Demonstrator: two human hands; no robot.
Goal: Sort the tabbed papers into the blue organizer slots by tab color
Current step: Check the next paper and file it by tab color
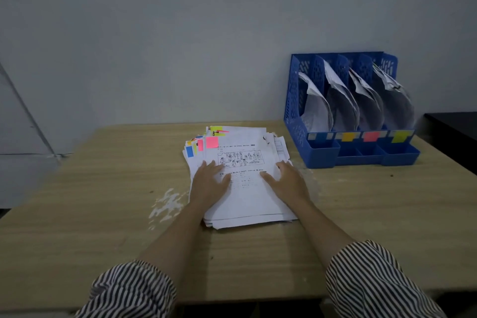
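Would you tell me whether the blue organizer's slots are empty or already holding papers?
Already holding: the blue organizer stands upright, with curled papers leaning in all four slots.

- The top sheet [242,162] of the paper stack carries printed lines of text above and below a boxed line drawing of small figures; the characters are too small and blurred to read.
- The sheets bent in the slots of the blue organizer [299,111] show grey print, not legible.
- The colour labels [348,135] along the organizer's front bear no writing that can be made out.
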